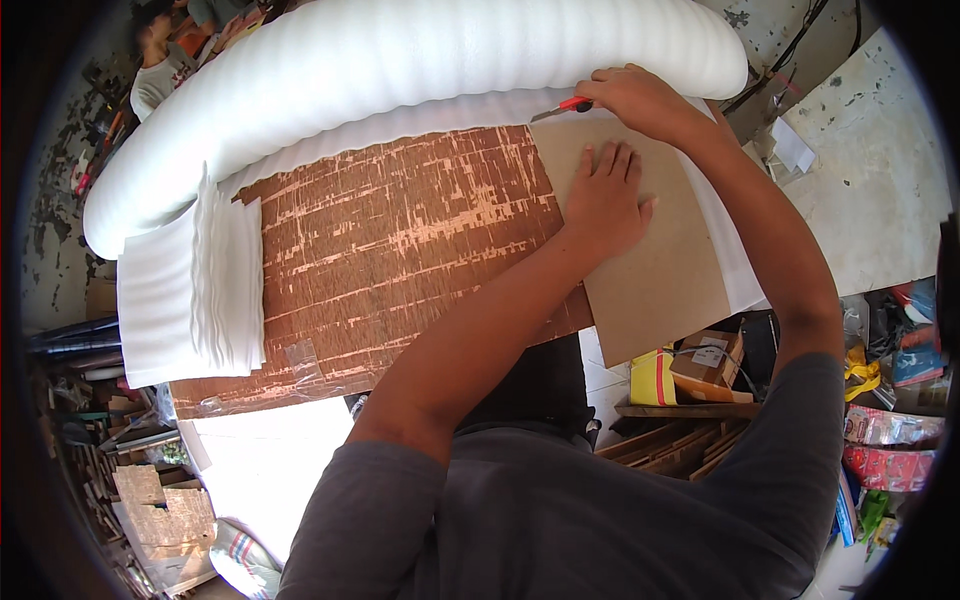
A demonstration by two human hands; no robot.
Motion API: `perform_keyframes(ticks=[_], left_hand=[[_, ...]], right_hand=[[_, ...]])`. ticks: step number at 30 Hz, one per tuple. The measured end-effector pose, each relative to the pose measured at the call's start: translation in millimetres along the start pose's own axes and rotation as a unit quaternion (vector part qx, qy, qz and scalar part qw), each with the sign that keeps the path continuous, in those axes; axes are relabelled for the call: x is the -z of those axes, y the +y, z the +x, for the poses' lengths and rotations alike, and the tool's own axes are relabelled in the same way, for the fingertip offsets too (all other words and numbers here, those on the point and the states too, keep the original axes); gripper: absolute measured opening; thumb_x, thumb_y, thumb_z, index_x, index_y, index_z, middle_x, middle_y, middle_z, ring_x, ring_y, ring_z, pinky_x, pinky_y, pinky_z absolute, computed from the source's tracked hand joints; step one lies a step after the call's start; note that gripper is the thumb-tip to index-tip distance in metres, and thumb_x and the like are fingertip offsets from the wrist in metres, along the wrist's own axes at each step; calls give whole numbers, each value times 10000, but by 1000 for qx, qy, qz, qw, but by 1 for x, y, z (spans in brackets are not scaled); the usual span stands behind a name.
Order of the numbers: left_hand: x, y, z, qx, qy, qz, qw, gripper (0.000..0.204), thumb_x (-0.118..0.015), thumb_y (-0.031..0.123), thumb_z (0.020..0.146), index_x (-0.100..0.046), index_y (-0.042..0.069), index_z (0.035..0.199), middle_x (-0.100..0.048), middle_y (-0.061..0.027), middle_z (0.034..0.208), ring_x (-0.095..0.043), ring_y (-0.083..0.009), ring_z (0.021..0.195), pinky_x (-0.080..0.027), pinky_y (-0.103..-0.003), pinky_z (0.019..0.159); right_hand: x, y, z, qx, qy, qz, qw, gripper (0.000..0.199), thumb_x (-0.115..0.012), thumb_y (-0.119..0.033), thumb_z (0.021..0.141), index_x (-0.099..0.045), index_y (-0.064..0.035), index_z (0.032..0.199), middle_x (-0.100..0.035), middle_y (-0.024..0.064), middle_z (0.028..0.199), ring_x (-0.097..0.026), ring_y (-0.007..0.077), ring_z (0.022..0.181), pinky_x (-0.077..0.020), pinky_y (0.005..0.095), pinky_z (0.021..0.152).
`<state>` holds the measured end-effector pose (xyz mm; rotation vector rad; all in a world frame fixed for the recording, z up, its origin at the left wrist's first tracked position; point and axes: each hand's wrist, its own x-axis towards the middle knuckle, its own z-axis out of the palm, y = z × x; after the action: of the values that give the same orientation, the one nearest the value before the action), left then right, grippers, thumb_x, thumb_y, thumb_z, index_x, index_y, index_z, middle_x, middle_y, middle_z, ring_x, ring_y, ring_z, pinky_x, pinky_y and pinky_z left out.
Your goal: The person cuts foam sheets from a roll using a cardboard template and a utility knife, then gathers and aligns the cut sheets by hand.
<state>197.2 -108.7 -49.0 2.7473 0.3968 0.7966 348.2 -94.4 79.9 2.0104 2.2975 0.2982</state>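
Note:
My right hand [640,100] grips a red utility knife [574,104] near the far edge of a brown cardboard sheet [665,270]. The knife's blade points left, over white foam sheeting [490,108] at the sheet's far left corner. Flat on the cardboard lies my left hand [608,200], its fingers stretched toward the far edge. White foam also shows along the right side of the cardboard. A big white foam roll [420,50] stretches across the back, and the sheeting in front of it joins its underside.
A stack of cut white foam sheets [190,290] sits at the left of the scratched brown wooden table [400,240]. To the right is a pale board [860,170]. Below stand a cardboard box [708,365] and wood pieces [670,445]. Another person [160,60] is at the far left.

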Motion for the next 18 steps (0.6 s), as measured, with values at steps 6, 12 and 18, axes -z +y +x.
perform_keyframes(ticks=[6,12,18], left_hand=[[2,1,0,5,-14,8,1000,706,-469,465,1048,-421,-30,1549,-440,-187,1602,-325,-312,1543,-202,-544,1281],[2,2,0,4,-18,4,1000,708,-464,468,1050,-417,-29,1552,-437,-184,1604,-325,-310,1541,-198,-542,1283],[2,0,0,6,-13,6,1000,709,-467,470,1047,-420,-29,1549,-440,-181,1604,-328,-310,1539,-205,-541,1281]], right_hand=[[1,-6,1,-27,-17,7,999,266,-559,-61,954,-674,-149,1176,-680,67,985,-663,276,931,-469,387,931],[-11,2,3,16,-6,-9,1000,261,-527,-80,961,-671,-152,1167,-678,58,977,-660,271,944,-465,383,944],[-13,1,2,29,-9,13,999,275,-539,-67,948,-662,-152,1179,-670,65,962,-653,272,962,-464,386,951]])
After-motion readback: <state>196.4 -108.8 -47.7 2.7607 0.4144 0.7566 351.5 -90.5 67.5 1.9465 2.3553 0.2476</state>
